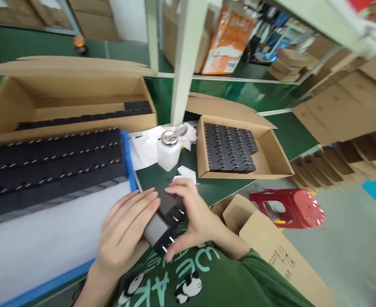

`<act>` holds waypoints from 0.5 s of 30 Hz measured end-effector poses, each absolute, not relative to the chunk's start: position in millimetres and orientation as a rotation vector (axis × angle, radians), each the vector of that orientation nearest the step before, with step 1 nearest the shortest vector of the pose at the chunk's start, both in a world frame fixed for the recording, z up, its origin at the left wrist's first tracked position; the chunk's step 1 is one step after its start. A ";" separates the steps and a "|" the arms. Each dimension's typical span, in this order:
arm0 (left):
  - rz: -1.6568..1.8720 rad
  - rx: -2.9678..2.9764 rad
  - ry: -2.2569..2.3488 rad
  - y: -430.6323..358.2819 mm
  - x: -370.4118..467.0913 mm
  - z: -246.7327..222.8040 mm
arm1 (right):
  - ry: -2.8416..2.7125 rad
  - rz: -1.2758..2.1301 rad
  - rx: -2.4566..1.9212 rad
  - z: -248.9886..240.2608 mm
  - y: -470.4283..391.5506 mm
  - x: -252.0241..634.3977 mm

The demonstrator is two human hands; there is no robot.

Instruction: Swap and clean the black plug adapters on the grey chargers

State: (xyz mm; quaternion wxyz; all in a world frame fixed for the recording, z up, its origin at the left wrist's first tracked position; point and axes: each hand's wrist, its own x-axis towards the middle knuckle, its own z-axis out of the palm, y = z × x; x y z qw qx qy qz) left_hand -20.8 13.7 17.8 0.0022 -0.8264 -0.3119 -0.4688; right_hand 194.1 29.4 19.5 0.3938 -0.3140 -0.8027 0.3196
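Observation:
Two black power adapters with metal prongs are between my hands, close in front of my shirt. My left hand (126, 230) is closed around the nearer power adapter (157, 230), its fingers lying over the top. The farther power adapter (167, 204) lies alongside, touching or almost touching it. My right hand (197, 213) curls round the prong ends, fingertips on the farther adapter and thumb by the nearer one's prongs. To the left, a blue-edged tray (132, 170) carries rows of similar black adapters (56, 162).
A cardboard box (239, 175) at right holds rows of adapters; another box (79, 91) stands behind the tray. A white pump bottle (169, 153) and papers (144, 151) sit by a shelf post (188, 55). A red stool (290, 209) and open carton (271, 247) are at right.

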 end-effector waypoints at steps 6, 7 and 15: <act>-1.277 -2.466 -1.043 26.2 5.8 10.7 | -1.750 1.030 -1.141 27.6 14.3 190.6; -1.273 -2.493 -1.090 26.2 9.6 11.4 | -1.738 0.985 -1.164 32.2 13.7 200.2; -1.426 -2.476 -1.415 24.6 -13.9 5.9 | -1.894 -0.069 -1.703 79.8 51.9 433.9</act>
